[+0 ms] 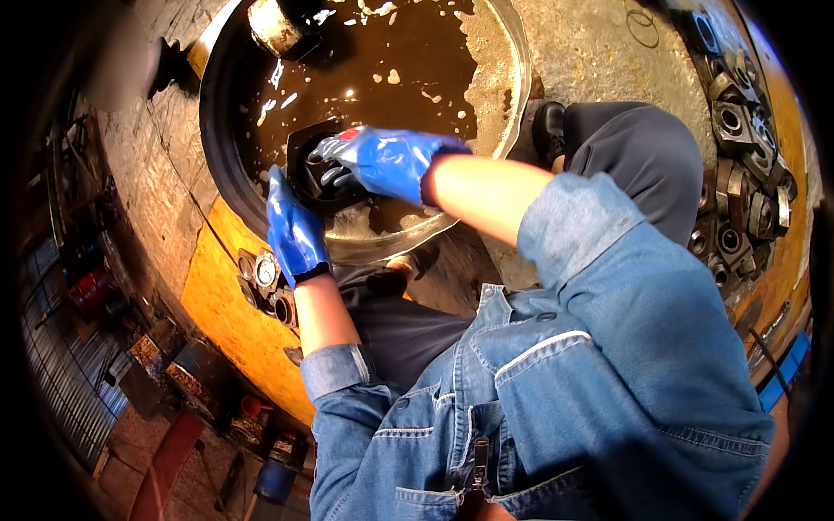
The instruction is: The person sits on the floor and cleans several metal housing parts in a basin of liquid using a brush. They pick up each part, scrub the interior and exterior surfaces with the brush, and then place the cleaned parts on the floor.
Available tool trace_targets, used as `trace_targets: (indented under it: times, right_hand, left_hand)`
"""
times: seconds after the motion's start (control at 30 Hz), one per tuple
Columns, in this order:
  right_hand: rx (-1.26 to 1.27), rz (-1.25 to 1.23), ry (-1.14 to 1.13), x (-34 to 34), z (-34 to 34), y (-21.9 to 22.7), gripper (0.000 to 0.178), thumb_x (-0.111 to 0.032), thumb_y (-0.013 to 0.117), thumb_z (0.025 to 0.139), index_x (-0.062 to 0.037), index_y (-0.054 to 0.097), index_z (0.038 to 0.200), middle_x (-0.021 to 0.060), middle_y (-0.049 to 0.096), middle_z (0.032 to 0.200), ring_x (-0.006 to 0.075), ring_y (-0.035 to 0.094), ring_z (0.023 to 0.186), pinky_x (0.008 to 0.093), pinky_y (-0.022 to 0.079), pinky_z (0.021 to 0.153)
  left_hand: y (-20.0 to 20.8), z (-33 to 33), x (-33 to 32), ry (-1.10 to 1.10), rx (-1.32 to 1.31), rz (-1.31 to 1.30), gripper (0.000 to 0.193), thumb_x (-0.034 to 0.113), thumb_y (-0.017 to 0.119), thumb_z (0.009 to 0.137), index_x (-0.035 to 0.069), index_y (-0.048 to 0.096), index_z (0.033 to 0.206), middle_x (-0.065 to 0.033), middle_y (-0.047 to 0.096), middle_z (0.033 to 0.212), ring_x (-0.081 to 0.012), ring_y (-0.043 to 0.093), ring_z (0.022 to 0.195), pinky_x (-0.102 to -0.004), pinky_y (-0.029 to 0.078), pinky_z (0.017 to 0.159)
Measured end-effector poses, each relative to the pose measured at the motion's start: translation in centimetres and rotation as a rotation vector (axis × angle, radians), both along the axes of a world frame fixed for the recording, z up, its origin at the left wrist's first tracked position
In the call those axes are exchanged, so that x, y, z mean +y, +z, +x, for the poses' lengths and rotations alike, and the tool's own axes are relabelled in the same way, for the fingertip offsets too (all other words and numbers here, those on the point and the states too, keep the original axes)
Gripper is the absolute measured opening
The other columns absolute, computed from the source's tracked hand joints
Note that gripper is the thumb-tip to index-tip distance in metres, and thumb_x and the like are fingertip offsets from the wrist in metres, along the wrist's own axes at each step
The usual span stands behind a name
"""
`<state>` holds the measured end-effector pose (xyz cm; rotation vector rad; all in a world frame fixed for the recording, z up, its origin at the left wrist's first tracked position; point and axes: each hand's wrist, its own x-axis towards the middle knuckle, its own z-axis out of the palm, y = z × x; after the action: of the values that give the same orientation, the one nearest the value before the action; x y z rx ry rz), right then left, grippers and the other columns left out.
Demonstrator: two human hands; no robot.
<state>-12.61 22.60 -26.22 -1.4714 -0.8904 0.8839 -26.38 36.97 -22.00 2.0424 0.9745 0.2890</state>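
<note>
A dark, wet metal block [300, 149] with a round opening sits tilted at the near side of a wide round tub [208, 130] of brown liquid. My left hand [295, 230], in a blue rubber glove, grips the block's near left edge, its fingers partly hidden behind the block. My right hand [387, 162], gloved alike, has its fingers curled at the block's opening. A small bit of red [350, 134] shows by those fingers; I cannot make out what it is.
A pale cylindrical container [274, 28] stands at the tub's far side. Many metal blocks with holes [734, 122] are heaped on the right. A few metal parts [263, 271] lie left of my knee on a yellow surface [213, 269]. Two thin rings [643, 28] lie on the floor.
</note>
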Motion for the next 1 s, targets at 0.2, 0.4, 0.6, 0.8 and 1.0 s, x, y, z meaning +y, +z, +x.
trace_targets:
  times: [0.2,0.4,0.6,0.8,1.0]
  right_hand:
    - [-0.289,-0.291,0.462,2.2,5.7,4.9,0.022,-0.019,0.07,0.099,0.0016,0.078,0.104,0.0163,0.078,0.094,0.0195,0.075,0.088,0.0336,0.058,0.082]
    - [-1.136,-0.296,0.762,2.2,4.7,4.2,0.028,-0.021,0.065,0.097,0.0027,0.079,0.102,0.0182,0.079,0.093,0.0302,0.076,0.09,0.0402,0.06,0.083]
    - [-1.136,-0.093,0.797,3.7,3.4,2.0,0.034,-0.027,0.061,0.095,-0.0006,0.082,0.094,0.0193,0.08,0.093,0.0372,0.078,0.085,0.0475,0.062,0.079]
    - [-1.024,-0.173,0.751,4.6,4.6,4.0,0.035,-0.028,0.057,0.103,0.0002,0.077,0.109,0.0217,0.079,0.098,0.0391,0.077,0.097,0.0491,0.061,0.089]
    - [-0.934,-0.601,0.58,6.3,1.2,1.0,0.027,-0.026,0.065,0.101,-0.0093,0.081,0.115,0.0114,0.082,0.106,0.0341,0.08,0.097,0.0477,0.064,0.085]
  left_hand:
    - [-0.2,0.2,0.1,0.002,-0.091,-0.13,0.069,0.051,0.057,0.112,-0.007,0.06,0.149,-0.017,0.069,0.141,-0.0253,0.067,0.122,-0.0367,0.052,0.106]
    - [0.2,0.1,-0.4,0.123,-0.113,-0.229,0.063,0.043,0.059,0.112,-0.004,0.056,0.154,-0.0168,0.066,0.144,-0.0269,0.067,0.125,-0.0408,0.053,0.109]
    - [1.0,1.3,-1.7,0.25,-0.433,-0.731,0.054,0.034,0.06,0.113,-0.005,0.054,0.151,-0.0168,0.063,0.147,-0.0252,0.062,0.133,-0.0394,0.048,0.116]
    - [2.5,1.8,-3.1,0.23,-0.444,-0.666,0.053,0.032,0.062,0.112,-0.006,0.055,0.149,-0.016,0.066,0.14,-0.0238,0.064,0.128,-0.0382,0.049,0.114]
    - [2.1,1.6,-3.4,0.287,-0.411,-0.638,0.055,0.035,0.064,0.111,-0.006,0.06,0.147,-0.0149,0.069,0.138,-0.0226,0.067,0.125,-0.0352,0.052,0.11]
